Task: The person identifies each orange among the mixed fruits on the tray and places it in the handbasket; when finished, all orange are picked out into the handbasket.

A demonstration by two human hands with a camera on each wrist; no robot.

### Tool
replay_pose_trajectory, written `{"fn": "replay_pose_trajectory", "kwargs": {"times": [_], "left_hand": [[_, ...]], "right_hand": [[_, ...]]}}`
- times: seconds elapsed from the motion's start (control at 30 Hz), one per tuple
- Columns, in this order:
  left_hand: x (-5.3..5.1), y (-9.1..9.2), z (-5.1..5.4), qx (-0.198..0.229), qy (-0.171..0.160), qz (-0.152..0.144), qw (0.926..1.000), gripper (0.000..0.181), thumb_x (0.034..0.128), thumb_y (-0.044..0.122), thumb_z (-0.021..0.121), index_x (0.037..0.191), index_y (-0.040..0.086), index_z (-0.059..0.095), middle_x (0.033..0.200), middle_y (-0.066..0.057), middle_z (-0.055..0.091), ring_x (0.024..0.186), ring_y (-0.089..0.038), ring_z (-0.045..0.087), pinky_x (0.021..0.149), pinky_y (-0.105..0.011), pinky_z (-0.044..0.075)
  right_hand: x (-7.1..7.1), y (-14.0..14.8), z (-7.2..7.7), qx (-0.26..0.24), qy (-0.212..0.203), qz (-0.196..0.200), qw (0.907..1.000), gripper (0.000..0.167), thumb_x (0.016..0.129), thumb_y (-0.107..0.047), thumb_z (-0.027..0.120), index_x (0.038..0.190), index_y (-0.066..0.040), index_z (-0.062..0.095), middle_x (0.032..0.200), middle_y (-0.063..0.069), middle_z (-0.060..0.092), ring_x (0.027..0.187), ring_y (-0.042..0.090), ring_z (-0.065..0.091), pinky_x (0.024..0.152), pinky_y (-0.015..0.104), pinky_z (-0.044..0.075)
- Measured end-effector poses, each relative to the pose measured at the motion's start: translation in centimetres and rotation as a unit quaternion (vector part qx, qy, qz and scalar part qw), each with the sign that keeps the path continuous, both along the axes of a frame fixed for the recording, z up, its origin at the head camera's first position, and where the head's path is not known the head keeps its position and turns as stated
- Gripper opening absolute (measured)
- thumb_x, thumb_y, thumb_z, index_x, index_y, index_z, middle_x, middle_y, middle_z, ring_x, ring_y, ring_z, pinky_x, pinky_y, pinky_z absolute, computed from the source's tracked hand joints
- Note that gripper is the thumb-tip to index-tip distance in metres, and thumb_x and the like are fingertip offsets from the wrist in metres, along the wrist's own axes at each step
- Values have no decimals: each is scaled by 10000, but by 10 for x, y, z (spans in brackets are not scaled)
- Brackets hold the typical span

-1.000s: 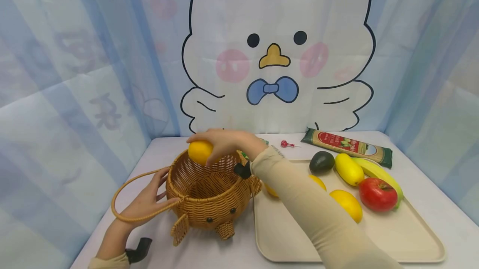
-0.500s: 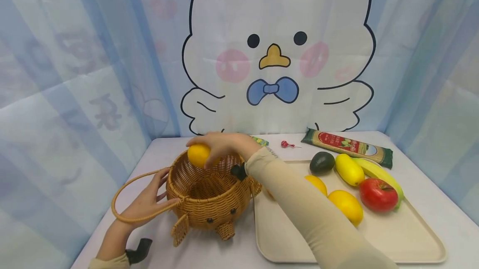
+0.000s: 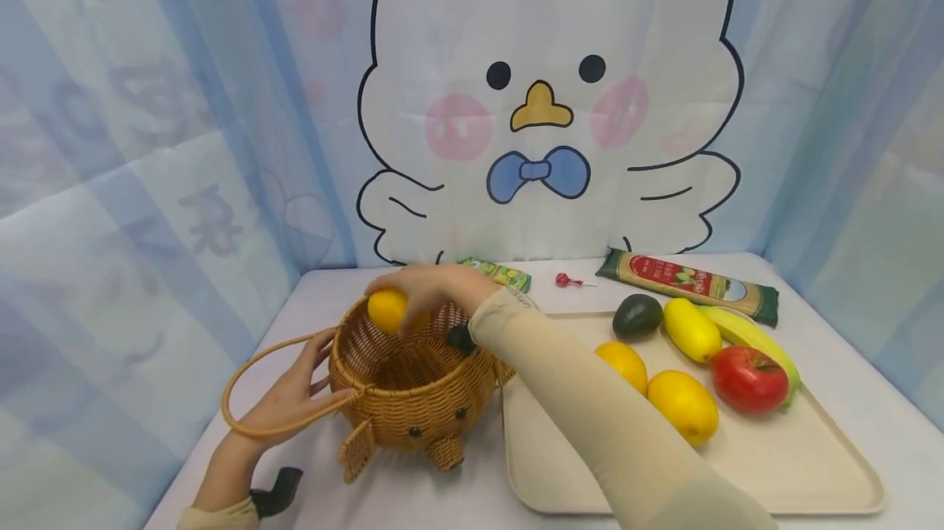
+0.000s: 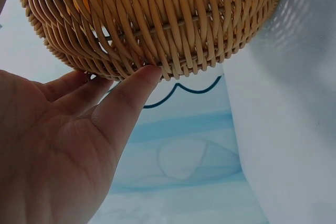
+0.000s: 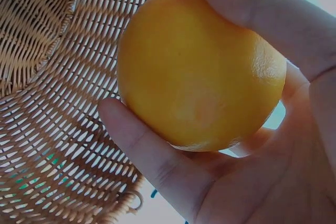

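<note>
In the head view, my right hand (image 3: 431,292) holds an orange (image 3: 387,310) just inside the back-left rim of a wicker basket (image 3: 413,407). The right wrist view shows thumb and fingers curled around the orange (image 5: 194,72), the woven wall (image 5: 68,129) beside it. The basket has an animal face, with a snout and ears. My left hand (image 3: 288,395) holds its left side, thumb toward the front and fingers farther back. In the left wrist view, the left thumb (image 4: 128,100) touches the weave, while the other fingertips are partly hidden. The basket's looped handle (image 3: 247,374) hangs over the left wrist.
A beige tray (image 3: 560,464) on the right carries an orange (image 3: 622,362), a yellow-orange oval fruit (image 3: 682,407), a red apple (image 3: 748,380), an avocado (image 3: 637,317), a yellow fruit (image 3: 692,329) and a banana (image 3: 760,347). Behind lie a long packet (image 3: 689,283), a lollipop (image 3: 566,280) and a green packet (image 3: 505,274).
My right hand has lowered the orange slightly into the basket, shifting a little left. More of the tray's fruit and the green packet shows. The left hand keeps its place.
</note>
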State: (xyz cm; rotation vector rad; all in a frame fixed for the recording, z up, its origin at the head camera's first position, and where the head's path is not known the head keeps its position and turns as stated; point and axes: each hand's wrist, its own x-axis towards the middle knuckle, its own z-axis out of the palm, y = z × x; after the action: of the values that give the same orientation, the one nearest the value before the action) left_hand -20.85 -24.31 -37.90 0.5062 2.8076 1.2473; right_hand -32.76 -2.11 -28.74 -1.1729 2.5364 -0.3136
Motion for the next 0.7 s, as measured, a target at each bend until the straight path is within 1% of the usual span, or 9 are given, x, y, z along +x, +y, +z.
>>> {"fn": "replay_pose_trajectory", "kwargs": {"times": [0.17,0.27,0.5,0.6,0.7], "left_hand": [[-2,1,1,-7,22,29,10000,865,868,348,665,1494,157,101,1571,-197,95,1410,-486,159,1051,-589,399],[-2,0,0,-12,10,41,10000,863,869,341,666,1494,150,102,1570,-202,93,1408,-487,162,1047,-589,402],[0,1,-1,-35,-15,65,10000,865,866,347,667,1491,137,108,1566,-210,94,1406,-488,167,1047,-582,406],[0,1,-1,-43,9,75,10000,864,864,349,669,1490,139,111,1566,-210,98,1405,-488,172,1046,-576,410],[0,1,0,-42,55,69,10000,859,863,344,671,1487,142,117,1564,-210,105,1403,-488,178,1041,-574,416]], "right_hand": [[-4,-3,-5,66,11,-47,10000,702,783,-252,747,1395,-344,416,1286,-41,539,1084,138,501,887,322,477],[-5,-5,-8,97,-75,-95,9999,718,778,-247,754,1401,-348,411,1275,-38,545,1077,140,504,881,320,477],[-4,-8,-15,203,-249,-134,9994,723,799,-227,739,1425,-312,388,1388,-6,488,1183,156,471,968,329,446],[-4,-9,-17,124,-376,-149,9991,724,799,-204,737,1425,-312,389,1405,-15,473,1185,154,465,969,326,443],[-7,-10,-20,63,-391,-50,9992,724,794,-188,741,1423,-289,397,1441,-35,442,1221,147,450,1006,316,432]]}}
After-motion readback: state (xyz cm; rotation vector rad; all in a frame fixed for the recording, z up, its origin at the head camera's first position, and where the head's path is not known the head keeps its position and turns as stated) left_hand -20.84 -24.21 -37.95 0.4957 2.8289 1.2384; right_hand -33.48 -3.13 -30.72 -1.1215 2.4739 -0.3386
